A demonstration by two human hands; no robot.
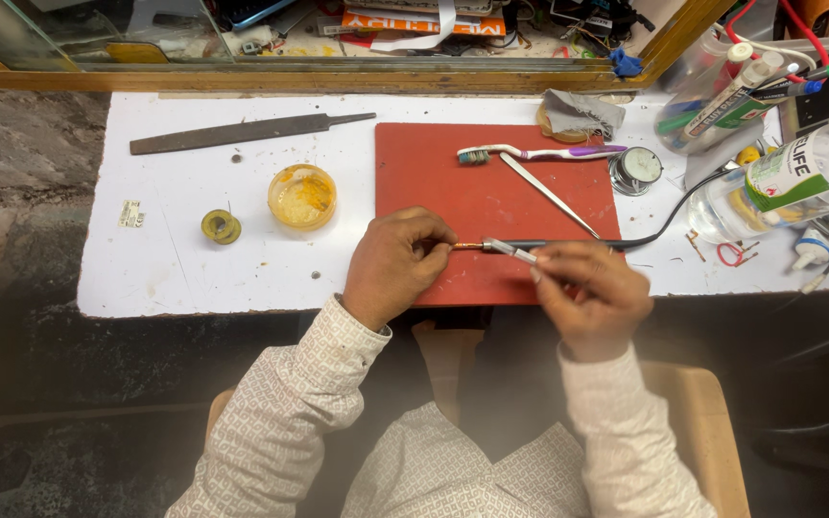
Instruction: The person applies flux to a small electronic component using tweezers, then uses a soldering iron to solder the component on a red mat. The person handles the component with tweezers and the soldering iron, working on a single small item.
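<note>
My left hand point(397, 266) pinches the bared copper end of a black cable point(662, 228) over a red mat point(491, 206). My right hand point(592, 293) grips a small metal tool point(510, 250) whose tip meets the cable just behind the copper strands. The cable runs right across the mat and curves up toward the bottles. Both wrists rest at the front edge of the white worktop point(184, 278).
A toothbrush point(539, 153) and tweezers point(549, 196) lie on the mat. To the left are a yellow flux tin point(301, 196), a solder spool point(221, 226) and a long metal file point(242, 132). A small round gauge point(637, 168), plastic bottles point(798, 177) and tubes crowd the right.
</note>
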